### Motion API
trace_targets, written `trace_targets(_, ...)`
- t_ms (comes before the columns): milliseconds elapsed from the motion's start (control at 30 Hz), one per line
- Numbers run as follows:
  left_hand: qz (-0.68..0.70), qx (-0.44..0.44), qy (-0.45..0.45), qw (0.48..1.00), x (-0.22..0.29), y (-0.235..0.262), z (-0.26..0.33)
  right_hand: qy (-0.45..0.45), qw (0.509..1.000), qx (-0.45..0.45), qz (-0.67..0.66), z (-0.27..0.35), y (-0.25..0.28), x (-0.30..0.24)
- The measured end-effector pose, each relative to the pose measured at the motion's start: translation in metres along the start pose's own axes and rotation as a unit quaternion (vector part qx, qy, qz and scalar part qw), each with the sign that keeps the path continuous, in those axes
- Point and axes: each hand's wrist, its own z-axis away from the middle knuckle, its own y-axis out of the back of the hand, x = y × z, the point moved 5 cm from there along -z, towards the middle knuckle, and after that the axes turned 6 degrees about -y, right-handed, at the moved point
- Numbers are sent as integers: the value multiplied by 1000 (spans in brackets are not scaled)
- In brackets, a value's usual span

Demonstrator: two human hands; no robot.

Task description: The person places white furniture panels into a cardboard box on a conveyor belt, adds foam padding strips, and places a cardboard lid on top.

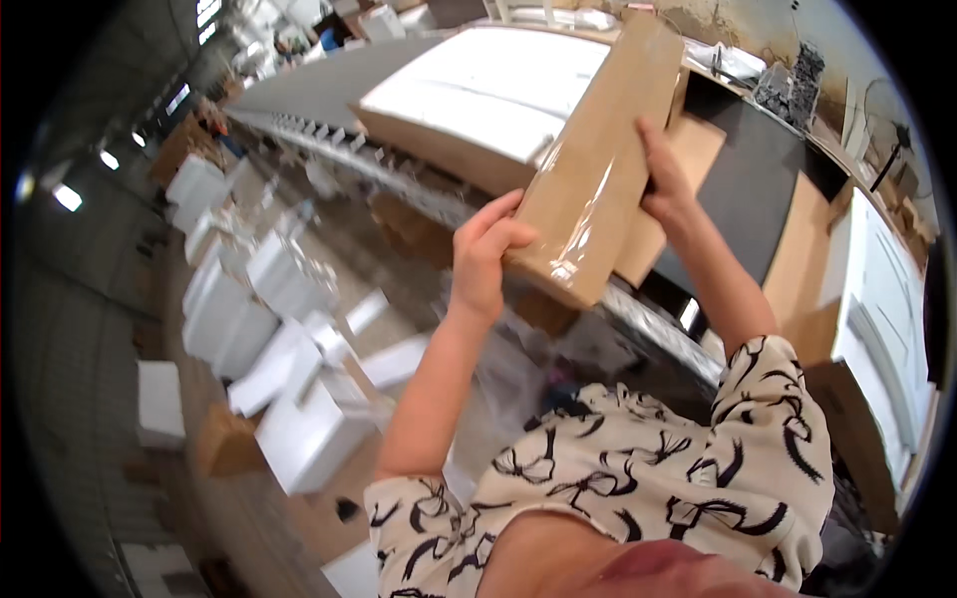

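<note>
A long, narrow cardboard box point(603, 149) with shiny clear tape along its top slants across the space in front of me. My left hand point(484, 247) grips it at the near left corner, with the fingers on the edge and the thumb near the top face. On the opposite long side, my right hand point(666, 177) presses against the box, its fingers partly behind the edge. The underside of the box is hidden. Beyond my right hand, a flat brown cardboard flap point(698, 145) shows beside the box.
A dark conveyor belt point(743, 194) runs beneath, edged by a metal roller rail point(374, 174). On it lies an open carton with white panels point(483, 85). Another carton holding white panels point(887, 309) stands at right. White blocks point(309, 434) litter the floor at left.
</note>
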Motion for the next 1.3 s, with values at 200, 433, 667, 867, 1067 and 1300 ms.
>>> trace_targets(200,1,-33,47,998,-17,34,-135,-22,994,57,-86,-89,-13,-1)
trace_targets(433,4,-65,104,992,-72,29,-218,-23,987,131,-94,-175,47,-19)
trace_targets(667,116,-81,256,956,-139,27,-255,-38,965,247,78,-204,99,-36)
trace_targets(867,101,-91,278,951,-155,48,-273,-45,889,286,354,-191,87,-34)
trace_targets(1067,-542,-283,-152,777,-162,47,-307,56,867,262,420,-177,52,-42)
trace_targets(1300,-215,-227,73,947,-143,90,-324,226,635,135,727,-170,-16,13)
